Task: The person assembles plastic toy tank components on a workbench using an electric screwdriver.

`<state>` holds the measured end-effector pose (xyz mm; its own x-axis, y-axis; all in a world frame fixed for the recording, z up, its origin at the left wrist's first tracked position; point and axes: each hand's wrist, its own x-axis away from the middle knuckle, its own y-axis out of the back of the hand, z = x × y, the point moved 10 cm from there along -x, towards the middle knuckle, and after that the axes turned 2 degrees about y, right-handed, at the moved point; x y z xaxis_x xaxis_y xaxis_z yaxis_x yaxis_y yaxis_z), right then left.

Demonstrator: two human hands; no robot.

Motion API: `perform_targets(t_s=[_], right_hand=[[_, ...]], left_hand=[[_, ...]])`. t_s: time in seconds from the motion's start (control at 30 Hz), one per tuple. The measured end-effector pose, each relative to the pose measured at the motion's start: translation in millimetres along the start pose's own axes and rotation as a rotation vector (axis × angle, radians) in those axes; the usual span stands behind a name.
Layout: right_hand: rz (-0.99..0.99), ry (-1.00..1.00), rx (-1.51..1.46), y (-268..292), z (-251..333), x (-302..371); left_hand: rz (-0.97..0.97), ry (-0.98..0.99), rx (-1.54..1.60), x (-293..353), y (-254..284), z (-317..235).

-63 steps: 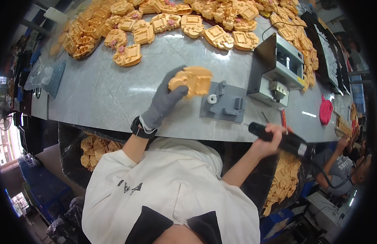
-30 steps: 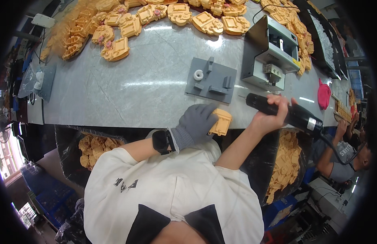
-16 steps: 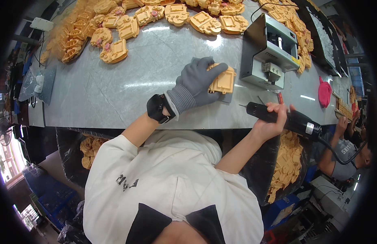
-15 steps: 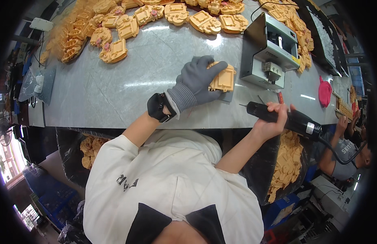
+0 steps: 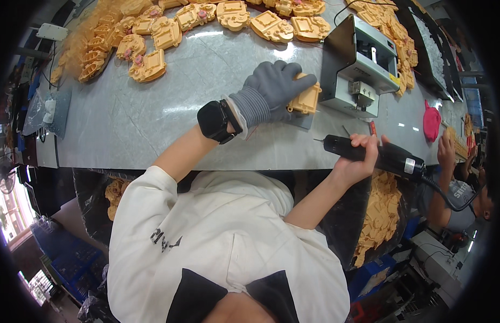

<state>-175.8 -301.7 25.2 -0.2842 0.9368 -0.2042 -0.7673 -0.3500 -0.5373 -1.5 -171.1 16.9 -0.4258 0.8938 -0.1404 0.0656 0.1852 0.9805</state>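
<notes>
My left hand (image 5: pixel 277 89), in a grey glove, grips a yellow-orange plastic housing (image 5: pixel 305 100) over a flat grey pad (image 5: pixel 300 121) on the bench. The housing is tilted, and part of it is hidden behind the glove. Bare and closed, my right hand (image 5: pixel 360 159) holds a black electric screwdriver (image 5: pixel 393 159) at the bench's front edge. Its thin bit (image 5: pixel 318 140) points left, apart from the housing. A screw feeder (image 5: pixel 360 70) with a grey metal case stands just right of the housing.
Several more yellow-orange housings (image 5: pixel 199 17) lie along the far side of the grey bench (image 5: pixel 115 132). A pink pouch (image 5: pixel 431 120) rests at the right. Below the bench, a black-lined container (image 5: pixel 380 215) holds more parts. A co-worker (image 5: pixel 456 196) sits at the far right.
My left hand has lifted and tilted the housing, shifting it slightly right toward the screw feeder. The electric screwdriver has moved only a little left.
</notes>
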Motion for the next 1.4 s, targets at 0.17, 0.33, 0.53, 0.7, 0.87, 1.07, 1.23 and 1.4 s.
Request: perform_targets(t_s=[0.17,0.33,0.53,0.7,0.87,1.07,1.23,1.4], right_hand=[[-0.001,-0.006,0.002,0.2,-1.1,-1.2],[-0.005,-0.016,-0.002,-0.8,-1.5,-0.4],[0.010,-0.008,-0.003,-0.6,-0.1,-0.1],[0.032,0.005,-0.021,-0.4,3.6,2.3],[0.096,0.143,-0.004,-21.3,27.5,-10.0],[0.183,0.400,0.077,-48.1,79.7,-57.0],[0.201,0.407,0.252,-80.8,62.8,-82.5],[0.236,0.324,0.168,-80.1,47.0,-88.6]], left_hand=[[-0.099,-0.022,-0.046,4.8,1.7,-0.4],[0.103,0.012,-0.068,15.2,-4.0,1.2],[-0.036,0.072,0.078,51.9,14.3,8.2],[-0.383,0.100,0.417,56.2,72.0,42.6],[-0.160,0.131,0.295,41.6,10.7,15.8],[-0.161,0.144,0.384,43.4,10.7,18.9],[-0.228,0.142,0.663,74.0,5.7,46.6],[-0.214,0.157,0.623,81.0,-7.3,48.6]])
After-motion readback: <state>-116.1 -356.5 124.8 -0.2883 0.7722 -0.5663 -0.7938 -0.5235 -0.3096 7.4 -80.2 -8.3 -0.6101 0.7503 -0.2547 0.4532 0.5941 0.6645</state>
